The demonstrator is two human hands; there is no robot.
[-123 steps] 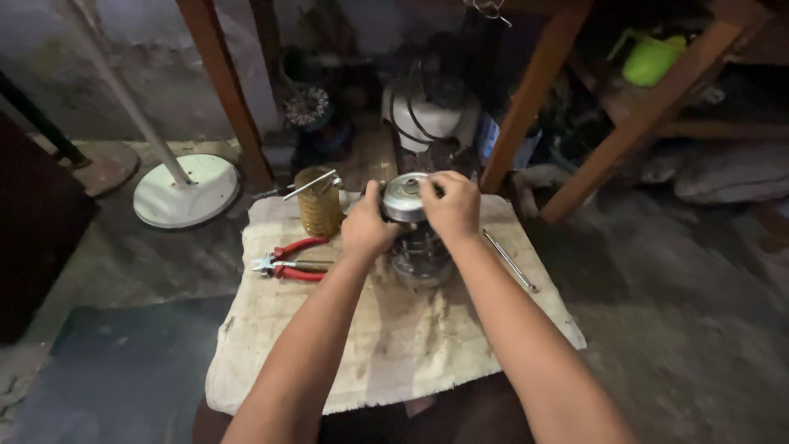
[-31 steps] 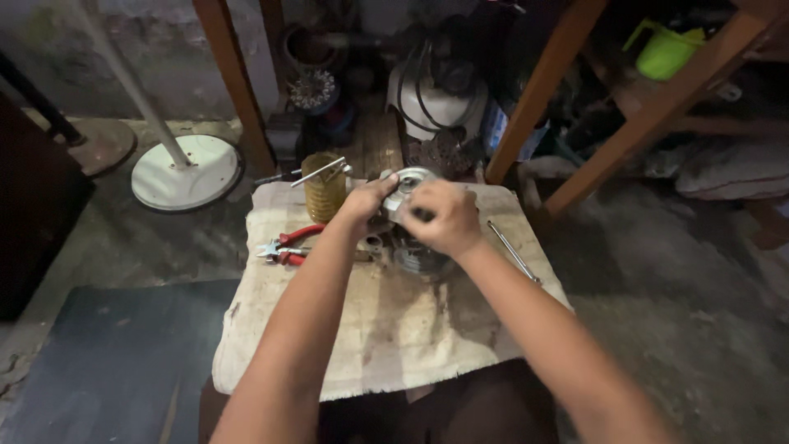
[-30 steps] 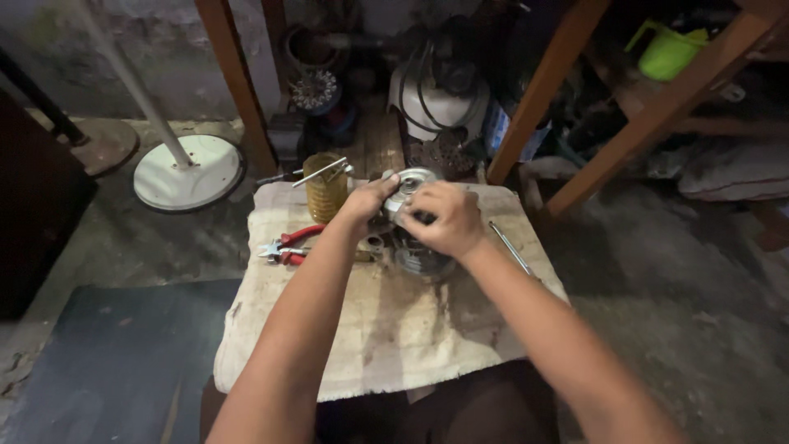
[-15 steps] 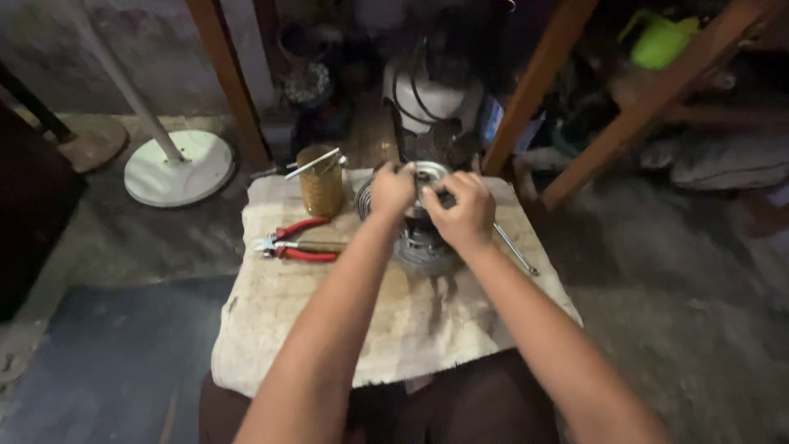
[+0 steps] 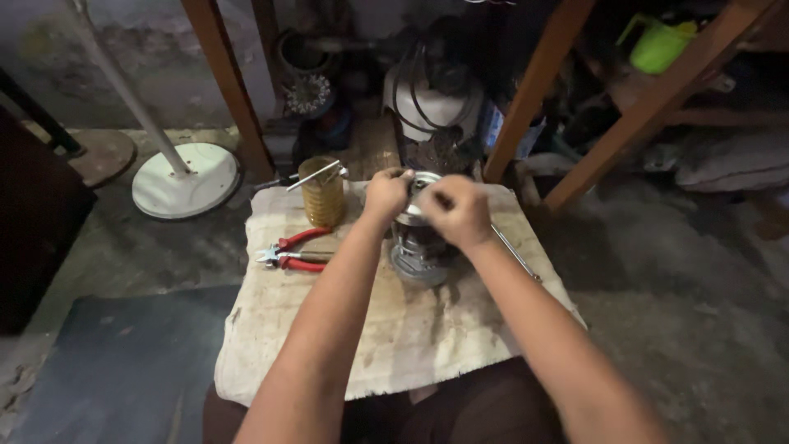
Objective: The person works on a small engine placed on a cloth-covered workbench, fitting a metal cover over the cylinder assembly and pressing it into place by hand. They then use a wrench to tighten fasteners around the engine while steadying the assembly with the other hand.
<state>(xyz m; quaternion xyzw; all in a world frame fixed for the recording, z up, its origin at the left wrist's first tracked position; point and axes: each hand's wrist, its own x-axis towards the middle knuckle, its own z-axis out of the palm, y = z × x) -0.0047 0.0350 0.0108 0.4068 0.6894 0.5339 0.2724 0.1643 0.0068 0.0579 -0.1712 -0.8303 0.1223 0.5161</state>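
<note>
In the head view, just above the centre of the frame, your left hand [image 5: 386, 193] curls its fingers narrowly around the left rim of the round metal motor housing [image 5: 417, 247], which stands on the stained cloth [image 5: 411, 329]. Your right hand [image 5: 456, 212] lies on the housing's top, fingers bent close; you cannot tell what they pinch. Left of your hands lie red-handled pliers [image 5: 292, 251], with a yellowish jar [image 5: 322, 193] above them and a metal rod [image 5: 515, 251] to the right.
</note>
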